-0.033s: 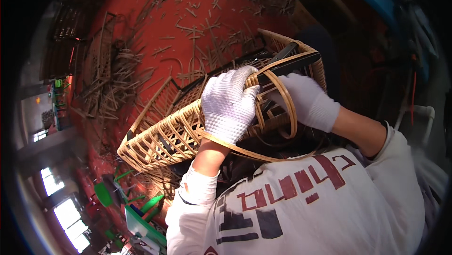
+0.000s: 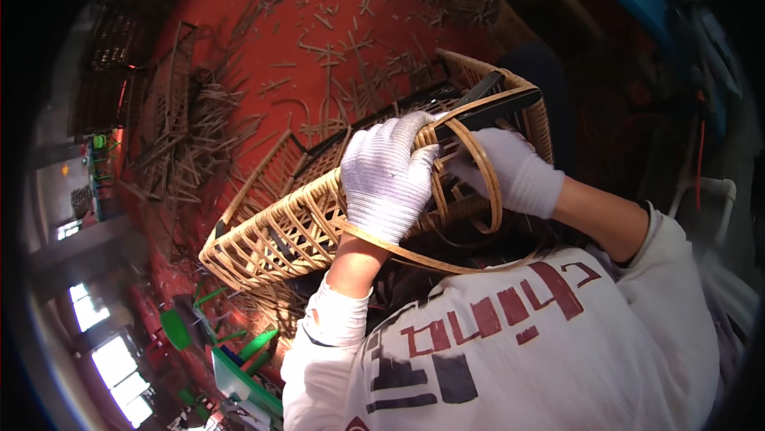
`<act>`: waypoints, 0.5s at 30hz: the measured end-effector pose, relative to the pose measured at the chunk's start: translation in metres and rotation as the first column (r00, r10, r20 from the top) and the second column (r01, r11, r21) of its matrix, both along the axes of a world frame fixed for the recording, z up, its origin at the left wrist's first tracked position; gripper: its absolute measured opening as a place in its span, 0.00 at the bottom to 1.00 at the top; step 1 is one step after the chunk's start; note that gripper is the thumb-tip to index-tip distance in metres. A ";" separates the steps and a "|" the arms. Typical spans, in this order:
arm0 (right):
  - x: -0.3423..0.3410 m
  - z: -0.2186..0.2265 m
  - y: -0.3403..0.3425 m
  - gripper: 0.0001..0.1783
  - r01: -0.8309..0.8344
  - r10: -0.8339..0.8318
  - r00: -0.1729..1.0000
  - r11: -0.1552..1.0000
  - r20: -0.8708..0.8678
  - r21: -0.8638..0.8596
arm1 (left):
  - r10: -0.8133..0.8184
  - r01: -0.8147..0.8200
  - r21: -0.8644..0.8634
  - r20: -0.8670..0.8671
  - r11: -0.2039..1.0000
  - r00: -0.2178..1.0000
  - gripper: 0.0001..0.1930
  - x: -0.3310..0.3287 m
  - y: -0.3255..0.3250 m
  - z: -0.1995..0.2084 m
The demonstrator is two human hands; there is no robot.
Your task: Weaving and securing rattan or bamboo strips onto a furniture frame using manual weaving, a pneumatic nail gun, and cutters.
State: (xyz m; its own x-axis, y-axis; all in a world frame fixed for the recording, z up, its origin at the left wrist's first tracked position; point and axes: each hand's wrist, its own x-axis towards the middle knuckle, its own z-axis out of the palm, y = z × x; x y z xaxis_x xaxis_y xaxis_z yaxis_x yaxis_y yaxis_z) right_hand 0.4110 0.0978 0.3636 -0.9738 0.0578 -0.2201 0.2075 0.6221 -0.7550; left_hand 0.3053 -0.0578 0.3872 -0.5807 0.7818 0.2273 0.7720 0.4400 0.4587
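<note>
Two white-gloved hands work at one woven cane basket in the head view, the only view. The basket point(image 2: 307, 220) lies aslant in front of the person's body, its pale lattice side catching the light, with black bands point(image 2: 504, 109) running along parts of its frame. The left hand point(image 2: 388, 172) is bent over the basket's near rim, fingers and thumb closed on the edge. The right hand point(image 2: 518, 168) is at the basket's right part, partly behind a curved cane strip point(image 2: 495, 180); its fingers are blurred and covered, so whether they pinch anything cannot be told. Another length of cane passes by the left wrist and bows along the basket's near side. Nearest the viewer, below the basket, a white long-sleeved top point(image 2: 637, 335) bears large printed block lettering point(image 2: 558, 291) in dark red, with heavy black shapes under it. Beyond the basket spreads a red floor point(image 2: 271, 33) strewn with loose cane pieces; a heap of cane point(image 2: 191, 144) lies to the basket's left. Green plastic items point(image 2: 256, 345) stand below its left end.
</note>
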 end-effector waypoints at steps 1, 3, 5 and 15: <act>-0.004 -0.020 -0.003 0.14 0.020 -0.019 1.000 0.994 0.011 -0.104 | 0.012 -0.012 -0.009 0.026 1.000 1.000 0.15 0.001 0.003 0.002; -0.009 -0.044 -0.004 0.14 0.033 -0.029 0.999 0.978 0.022 -0.207 | 0.008 -0.008 -0.002 0.010 1.000 1.000 0.15 0.000 0.003 -0.002; -0.010 -0.046 -0.003 0.16 0.133 -0.100 0.990 0.910 0.104 -0.393 | 0.014 -0.014 0.003 -0.003 1.000 1.000 0.16 0.000 0.001 -0.003; 0.016 -0.013 0.005 0.17 0.233 -0.090 0.970 0.617 0.227 -0.752 | -0.054 0.053 0.032 0.007 0.998 0.999 0.16 -0.004 -0.002 -0.002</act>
